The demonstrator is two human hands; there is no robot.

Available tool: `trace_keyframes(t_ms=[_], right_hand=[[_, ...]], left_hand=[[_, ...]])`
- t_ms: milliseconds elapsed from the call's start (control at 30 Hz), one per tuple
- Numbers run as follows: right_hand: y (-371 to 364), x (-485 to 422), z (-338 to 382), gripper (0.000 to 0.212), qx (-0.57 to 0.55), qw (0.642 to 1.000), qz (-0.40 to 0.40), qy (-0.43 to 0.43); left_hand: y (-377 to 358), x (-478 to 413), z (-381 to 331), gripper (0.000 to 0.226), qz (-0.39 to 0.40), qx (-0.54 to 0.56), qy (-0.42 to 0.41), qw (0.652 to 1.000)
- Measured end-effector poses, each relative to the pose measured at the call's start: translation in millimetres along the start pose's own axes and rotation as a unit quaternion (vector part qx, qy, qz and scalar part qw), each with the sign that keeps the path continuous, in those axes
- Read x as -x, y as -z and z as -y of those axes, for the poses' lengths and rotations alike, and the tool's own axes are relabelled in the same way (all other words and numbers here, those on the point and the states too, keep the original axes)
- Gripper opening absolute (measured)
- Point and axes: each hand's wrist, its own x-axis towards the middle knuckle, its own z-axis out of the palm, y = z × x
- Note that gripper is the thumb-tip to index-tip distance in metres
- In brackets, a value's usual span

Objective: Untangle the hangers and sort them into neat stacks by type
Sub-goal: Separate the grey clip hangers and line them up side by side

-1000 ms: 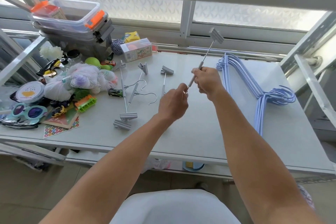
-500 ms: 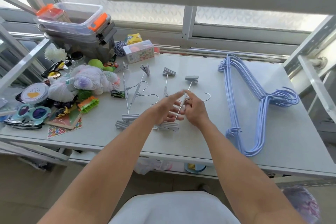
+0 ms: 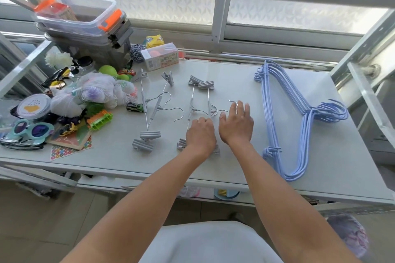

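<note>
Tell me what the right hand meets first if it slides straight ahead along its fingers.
Likely the wire hook of the nearest clip hanger, right at the right hand fingertips; beyond that, bare table. Height is unclear.

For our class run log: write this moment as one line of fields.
left hand: on clip hangers | right hand: open, flat over hook | blue hangers: stacked at right | table

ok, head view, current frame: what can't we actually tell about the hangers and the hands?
- Head view: the left hand covers the near clips of the two middle clip hangers; grip or rest cannot be told.
- The right hand hides part of one wire hook.
- The blue hangers overlap, so the count is unclear.
- The bin under the table is mostly hidden by its edge.
</note>
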Motion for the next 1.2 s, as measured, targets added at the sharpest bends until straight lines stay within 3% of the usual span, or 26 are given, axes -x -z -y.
trace_keyframes(t_ms=[133, 267, 500, 667, 767, 900, 1033, 1200], right_hand=[[-10.7, -2.0, -11.7, 0.068, 0.044, 0.993, 0.108, -0.028], [-11.7, -0.1, -11.7, 0.072, 0.085, 0.989, 0.120, -0.025], [-8.2, -2.3, -18.2, 0.069, 0.066, 0.991, 0.113, 0.006], [-6.4, -2.5, -12.2, 0.072, 0.071, 0.988, 0.135, -0.017], [-5.4, -0.7, -5.1, 0.069, 0.017, 0.998, 0.066, -0.012], [-6.9, 6.9, 7.9, 0.042, -0.077, 0.988, -0.063, 0.121], [-16.6, 8.9, 19.1, 0.024, -0.130, 0.987, -0.012, 0.091], [-19.3, 4.5, 18.5, 0.032, -0.155, 0.986, 0.004, 0.059]], left_hand=[[-5.9, 0.7, 2.6, 0.027, -0.017, -0.053, -0.027, 0.998], [-4.9, -1.8, 5.6, 0.033, -0.006, -0.060, -0.036, 0.998], [-4.1, -4.0, 8.7, 0.042, 0.020, -0.083, -0.044, 0.995], [-1.9, 2.3, 8.5, 0.053, 0.025, -0.090, -0.051, 0.994], [3.9, 3.6, 18.5, 0.045, -0.052, -0.051, 0.000, 0.997], [6.3, 0.8, 38.9, 0.042, -0.067, -0.030, 0.032, 0.997], [0.0, 1.4, 49.2, 0.047, -0.042, -0.060, -0.009, 0.997], [-5.2, 4.4, 53.3, 0.052, -0.027, -0.086, -0.018, 0.996]])
